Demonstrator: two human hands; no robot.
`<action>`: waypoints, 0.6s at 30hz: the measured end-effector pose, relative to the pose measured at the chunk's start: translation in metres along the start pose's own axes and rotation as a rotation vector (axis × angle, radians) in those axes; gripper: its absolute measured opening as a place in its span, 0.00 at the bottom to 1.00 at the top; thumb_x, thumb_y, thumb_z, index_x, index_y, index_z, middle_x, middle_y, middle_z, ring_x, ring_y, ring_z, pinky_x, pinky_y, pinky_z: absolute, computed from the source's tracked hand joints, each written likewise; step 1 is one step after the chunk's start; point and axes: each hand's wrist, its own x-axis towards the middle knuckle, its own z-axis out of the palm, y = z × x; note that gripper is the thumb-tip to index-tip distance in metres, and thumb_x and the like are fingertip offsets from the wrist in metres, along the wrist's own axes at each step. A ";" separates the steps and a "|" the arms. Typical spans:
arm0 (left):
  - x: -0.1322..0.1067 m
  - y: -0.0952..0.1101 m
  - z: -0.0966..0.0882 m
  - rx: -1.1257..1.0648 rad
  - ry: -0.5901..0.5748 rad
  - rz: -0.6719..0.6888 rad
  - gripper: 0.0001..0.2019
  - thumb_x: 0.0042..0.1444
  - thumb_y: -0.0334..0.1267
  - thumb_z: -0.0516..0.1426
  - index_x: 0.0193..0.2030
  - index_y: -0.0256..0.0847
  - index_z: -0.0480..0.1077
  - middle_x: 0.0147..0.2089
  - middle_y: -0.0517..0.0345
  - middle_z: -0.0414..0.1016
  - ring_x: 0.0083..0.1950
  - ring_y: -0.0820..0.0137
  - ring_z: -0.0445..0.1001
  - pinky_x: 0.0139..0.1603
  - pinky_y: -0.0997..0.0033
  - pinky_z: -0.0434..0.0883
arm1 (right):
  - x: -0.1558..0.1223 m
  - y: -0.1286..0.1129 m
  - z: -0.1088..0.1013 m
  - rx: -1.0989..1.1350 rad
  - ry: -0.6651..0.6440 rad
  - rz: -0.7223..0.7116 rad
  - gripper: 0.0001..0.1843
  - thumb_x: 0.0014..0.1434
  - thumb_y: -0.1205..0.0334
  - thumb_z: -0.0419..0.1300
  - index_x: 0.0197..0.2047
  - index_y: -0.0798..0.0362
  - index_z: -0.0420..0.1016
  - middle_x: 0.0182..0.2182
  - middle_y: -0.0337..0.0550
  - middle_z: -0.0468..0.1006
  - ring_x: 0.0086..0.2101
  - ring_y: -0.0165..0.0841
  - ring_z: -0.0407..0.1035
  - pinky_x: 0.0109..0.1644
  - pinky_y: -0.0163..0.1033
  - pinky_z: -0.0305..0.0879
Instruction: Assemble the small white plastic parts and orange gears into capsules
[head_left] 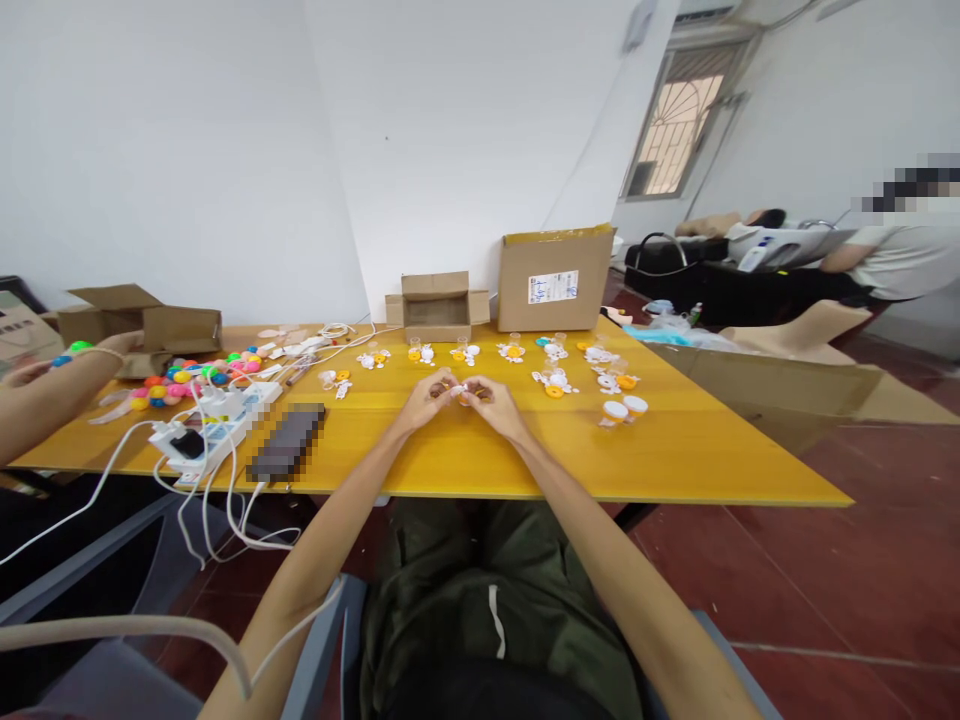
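Note:
My left hand [429, 397] and my right hand [489, 400] meet over the middle of the yellow table [675, 455]. Their fingers pinch together round a small white and orange part [461, 392] held between them. Beyond the hands lies a row of small white and orange toy parts [512, 351] and little clear cups. Two white-capped orange pieces [625, 408] stand to the right of my right hand.
A power strip with white cables [211, 424] and a dark phone [287, 441] lie at left. Colourful balls [187, 378] sit near another person's arm [52, 390] at the far left. Cardboard boxes [553, 277] stand along the wall. A person sits at far right.

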 end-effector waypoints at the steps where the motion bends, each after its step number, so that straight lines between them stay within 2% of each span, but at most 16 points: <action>1: 0.000 0.000 0.000 -0.005 -0.001 0.000 0.22 0.54 0.60 0.61 0.35 0.39 0.71 0.34 0.60 0.70 0.31 0.74 0.69 0.31 0.75 0.67 | 0.000 0.000 0.000 -0.001 0.002 -0.001 0.08 0.53 0.56 0.62 0.35 0.50 0.77 0.30 0.39 0.80 0.32 0.34 0.74 0.37 0.38 0.71; 18: 0.000 0.002 0.000 -0.044 0.013 0.002 0.22 0.53 0.59 0.63 0.34 0.39 0.72 0.35 0.59 0.71 0.31 0.74 0.71 0.32 0.74 0.70 | 0.001 0.006 0.001 0.019 -0.002 0.006 0.08 0.53 0.56 0.61 0.34 0.50 0.77 0.30 0.39 0.80 0.33 0.34 0.73 0.38 0.38 0.72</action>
